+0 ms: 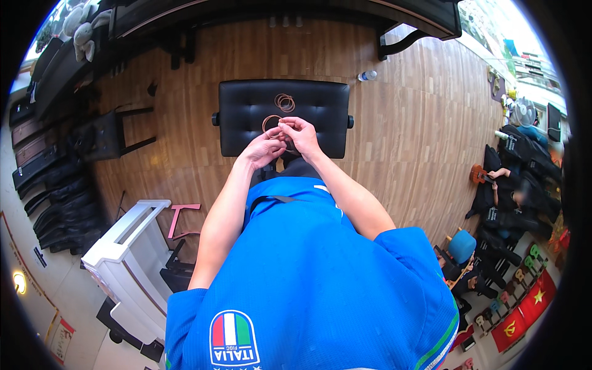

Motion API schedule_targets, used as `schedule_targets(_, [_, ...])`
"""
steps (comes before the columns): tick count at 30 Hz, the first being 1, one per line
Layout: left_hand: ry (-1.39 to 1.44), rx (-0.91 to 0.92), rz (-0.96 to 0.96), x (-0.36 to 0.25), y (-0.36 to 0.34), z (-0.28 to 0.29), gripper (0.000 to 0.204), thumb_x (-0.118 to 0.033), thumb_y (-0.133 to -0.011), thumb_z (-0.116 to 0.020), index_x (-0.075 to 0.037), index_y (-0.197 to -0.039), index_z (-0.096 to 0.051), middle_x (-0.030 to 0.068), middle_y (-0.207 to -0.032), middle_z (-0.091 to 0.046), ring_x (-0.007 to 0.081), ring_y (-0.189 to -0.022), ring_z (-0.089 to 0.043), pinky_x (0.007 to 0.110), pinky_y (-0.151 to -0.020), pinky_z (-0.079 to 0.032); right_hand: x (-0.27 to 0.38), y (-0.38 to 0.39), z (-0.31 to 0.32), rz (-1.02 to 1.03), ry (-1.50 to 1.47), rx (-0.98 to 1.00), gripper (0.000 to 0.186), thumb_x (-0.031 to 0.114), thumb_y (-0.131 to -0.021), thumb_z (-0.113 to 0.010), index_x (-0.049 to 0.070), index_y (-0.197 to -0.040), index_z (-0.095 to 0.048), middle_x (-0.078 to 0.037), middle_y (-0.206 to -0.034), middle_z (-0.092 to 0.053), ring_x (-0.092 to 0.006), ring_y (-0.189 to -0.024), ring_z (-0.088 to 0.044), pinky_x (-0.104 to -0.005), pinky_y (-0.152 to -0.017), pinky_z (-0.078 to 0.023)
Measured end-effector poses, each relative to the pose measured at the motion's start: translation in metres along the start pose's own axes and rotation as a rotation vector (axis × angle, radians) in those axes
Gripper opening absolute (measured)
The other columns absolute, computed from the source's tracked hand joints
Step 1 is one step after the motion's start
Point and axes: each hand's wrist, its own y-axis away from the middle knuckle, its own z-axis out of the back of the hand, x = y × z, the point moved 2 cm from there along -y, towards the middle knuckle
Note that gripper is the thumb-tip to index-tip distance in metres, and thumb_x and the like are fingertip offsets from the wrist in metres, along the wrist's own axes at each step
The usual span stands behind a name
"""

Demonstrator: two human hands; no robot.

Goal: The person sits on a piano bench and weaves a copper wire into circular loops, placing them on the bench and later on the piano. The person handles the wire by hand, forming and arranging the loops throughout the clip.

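My left hand (265,150) and my right hand (298,135) meet over the near part of a black padded piano bench (240,108). Between them is a coil of thin copper-coloured wire (265,123), its loop standing out past my fingertips on the far side. The fingers of my right hand pinch the wire, and those of my left close on it from below. A second coil of the same wire (284,102) lies on the bench seat just beyond my hands. Where the wire's ends run is too small to make out.
A clear plastic bottle (367,76) stands on the wooden floor right of the bench. Dark piano-like furniture (283,12) spans the far side. A white upright piano (123,246) is at lower left. At right, a person holds a small ukulele (478,174).
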Motion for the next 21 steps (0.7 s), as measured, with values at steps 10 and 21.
schedule_targets(10, [-0.625,-0.336,-0.314,-0.018,-0.003,-0.016,0.03,-0.029,-0.097,-0.067,-0.007,-0.117,-0.07,0.0019,-0.101,-0.071,0.0068,-0.083,-0.062,0.021,-0.067,-0.045,-0.005,-0.006,0.021,-0.067,0.049,-0.191,0.027,0.017,-0.091,-0.074,0.001,-0.113,-0.069,-0.006,-0.092,-0.073,-0.0129,-0.078,-0.069,-0.0243,-0.068,-0.054])
schedule_targets(21, [-0.009,-0.306,-0.42,-0.019,-0.025,0.002,0.03,-0.029,-0.107,-0.048,-0.004,-0.114,-0.062,0.0059,-0.093,-0.068,0.0154,-0.085,-0.066,0.029,-0.078,-0.055,0.017,0.013,0.012,-0.272,0.211,-0.193,0.036,0.034,-0.097,-0.066,-0.001,-0.097,-0.072,-0.006,-0.079,-0.071,-0.0112,-0.063,-0.066,-0.0257,-0.056,-0.053])
